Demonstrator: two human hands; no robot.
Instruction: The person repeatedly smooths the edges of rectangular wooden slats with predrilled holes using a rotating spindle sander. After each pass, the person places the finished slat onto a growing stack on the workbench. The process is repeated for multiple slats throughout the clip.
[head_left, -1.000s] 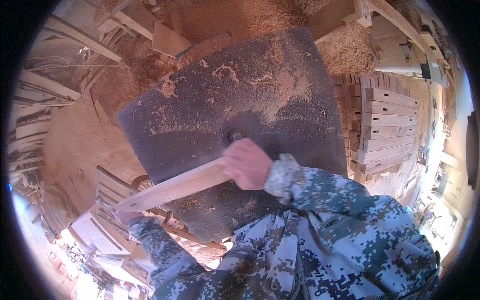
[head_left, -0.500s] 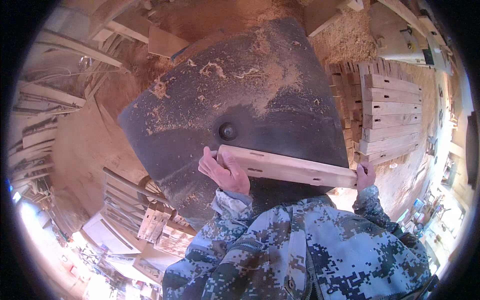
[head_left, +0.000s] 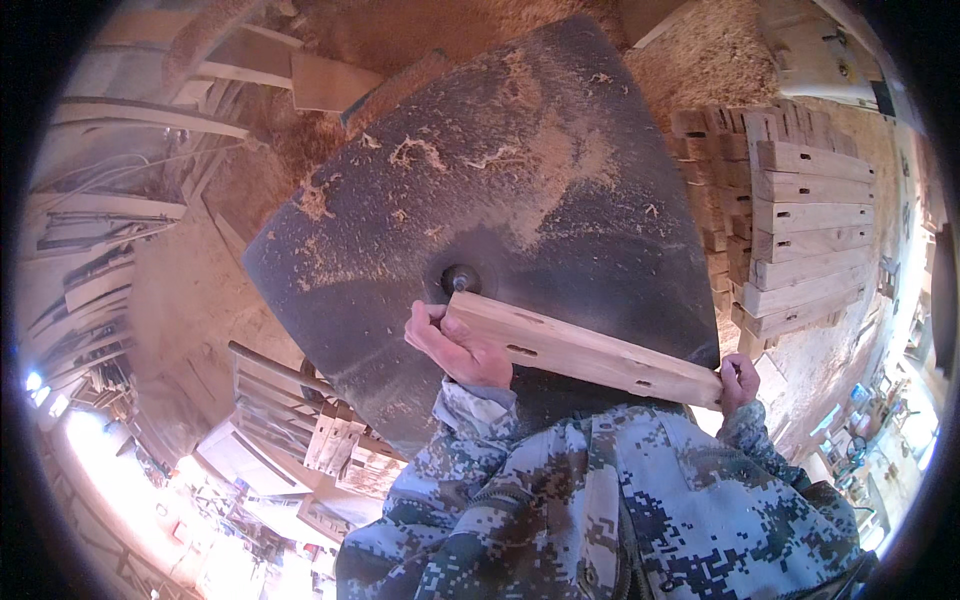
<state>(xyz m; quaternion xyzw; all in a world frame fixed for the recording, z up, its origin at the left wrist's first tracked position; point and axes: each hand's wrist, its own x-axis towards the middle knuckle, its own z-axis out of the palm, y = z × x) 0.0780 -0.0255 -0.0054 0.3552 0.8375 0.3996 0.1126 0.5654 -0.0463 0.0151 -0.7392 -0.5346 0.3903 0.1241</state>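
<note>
Between my two hands I hold a pale wooden rail (head_left: 590, 348) with slots cut in its faces. My left hand (head_left: 462, 348) grips its left end, the thumb on the wood. At the far right end the fingers of my right hand (head_left: 738, 382) are curled round the tip. Beneath the rail spreads a dark machine table (head_left: 400, 240), dusted with shavings. A round spindle cutter (head_left: 460, 279) rises from a hole in it, right by the rail's left corner; whether they touch I cannot tell.
To the right stands a stack of slotted wooden rails (head_left: 812, 240). Sawdust (head_left: 715, 60) is heaped beyond the table. Long boards (head_left: 110, 205) lean along the left side, and a slatted wooden frame (head_left: 275, 390) stands at the lower left.
The rail's left end has come up close beside the spindle, and the rail now slants more steeply down to the right. Both hands still hold it. The whole view has shifted slightly.
</note>
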